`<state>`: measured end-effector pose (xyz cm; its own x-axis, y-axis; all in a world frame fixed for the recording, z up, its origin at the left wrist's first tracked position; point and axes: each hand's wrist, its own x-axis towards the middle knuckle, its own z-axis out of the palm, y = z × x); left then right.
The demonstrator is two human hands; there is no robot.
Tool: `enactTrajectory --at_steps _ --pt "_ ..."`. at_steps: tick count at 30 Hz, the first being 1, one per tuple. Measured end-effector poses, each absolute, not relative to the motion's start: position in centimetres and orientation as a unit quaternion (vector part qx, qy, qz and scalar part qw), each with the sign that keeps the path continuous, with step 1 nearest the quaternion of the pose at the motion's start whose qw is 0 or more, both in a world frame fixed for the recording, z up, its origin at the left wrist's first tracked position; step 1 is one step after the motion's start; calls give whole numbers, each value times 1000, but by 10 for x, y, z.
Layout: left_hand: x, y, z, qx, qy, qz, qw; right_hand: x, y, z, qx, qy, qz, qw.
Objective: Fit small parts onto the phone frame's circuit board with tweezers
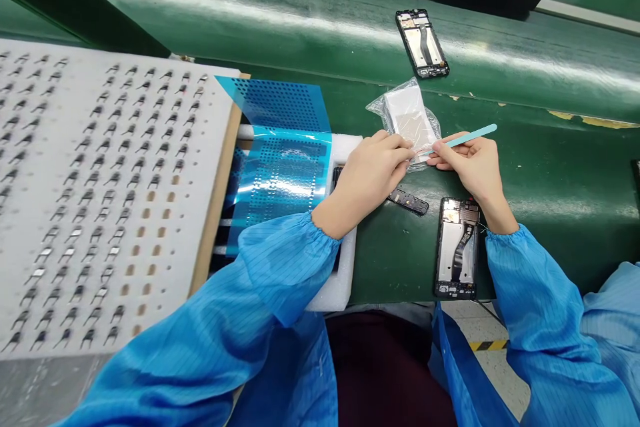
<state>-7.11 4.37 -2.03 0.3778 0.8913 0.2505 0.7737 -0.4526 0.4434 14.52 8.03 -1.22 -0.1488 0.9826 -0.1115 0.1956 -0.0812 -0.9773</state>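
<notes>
Head view, clear bag (406, 110), partly behind hands (374, 170)

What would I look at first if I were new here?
Probably the shiny, dotted blue film, just left of the middle. Next, the big white board at the far left, bearing rows of small two-pronged pieces. Then maybe the light blue stick in the right hand, near the clear plastic bag that the left hand touches.

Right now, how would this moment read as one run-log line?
left hand: fingers on clear bag; right hand: holding turquoise stick beside bag; near: narrow dark part, phone frame; farther back: second phone frame
</notes>
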Motion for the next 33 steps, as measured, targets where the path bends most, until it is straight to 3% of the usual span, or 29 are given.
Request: enactTrajectory --at_steps 33 --pt "-71 44 -19 823 510 220 122 150 83 -16 -512 -572 517 379"
